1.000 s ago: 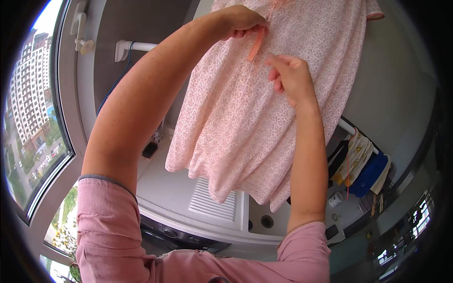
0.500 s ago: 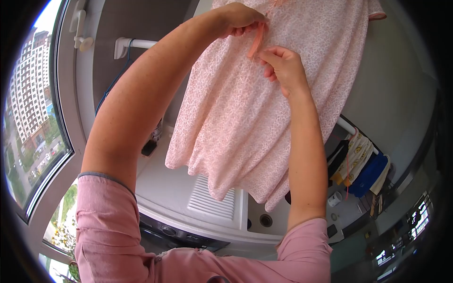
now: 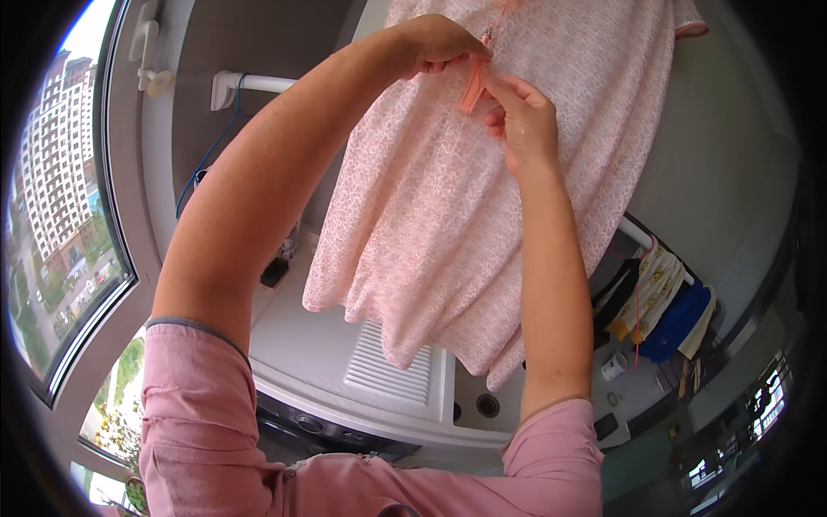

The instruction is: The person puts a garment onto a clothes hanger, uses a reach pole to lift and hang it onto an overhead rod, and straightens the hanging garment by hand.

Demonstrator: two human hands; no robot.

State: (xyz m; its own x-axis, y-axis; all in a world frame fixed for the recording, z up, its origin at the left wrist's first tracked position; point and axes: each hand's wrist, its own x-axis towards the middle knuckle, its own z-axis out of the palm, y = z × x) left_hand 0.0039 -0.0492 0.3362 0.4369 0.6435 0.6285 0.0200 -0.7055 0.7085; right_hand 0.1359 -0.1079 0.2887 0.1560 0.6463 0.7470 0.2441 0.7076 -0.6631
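A pale pink patterned dress (image 3: 448,224) hangs in front of me, its top beyond the upper edge of the view. An orange-pink tassel (image 3: 472,93) dangles at its front, below a small shiny bead (image 3: 487,36). My left hand (image 3: 444,47) is closed at the tassel's upper end, its fingertips pinching there. Just to the right and lower, my right hand (image 3: 521,116) pinches the tassel's strands between thumb and forefinger, with the other fingers curled in.
Below the dress lies a white sink counter with a ribbed washboard (image 3: 388,370) and a drain (image 3: 488,405). A window (image 3: 65,215) is at the left. Cloths (image 3: 672,310) hang on a white rail at the right. A blue hanger (image 3: 211,151) hangs behind my left arm.
My left hand has come down slightly, uncovering the bead. My right hand has moved up to the tassel, and the strands are more spread out.
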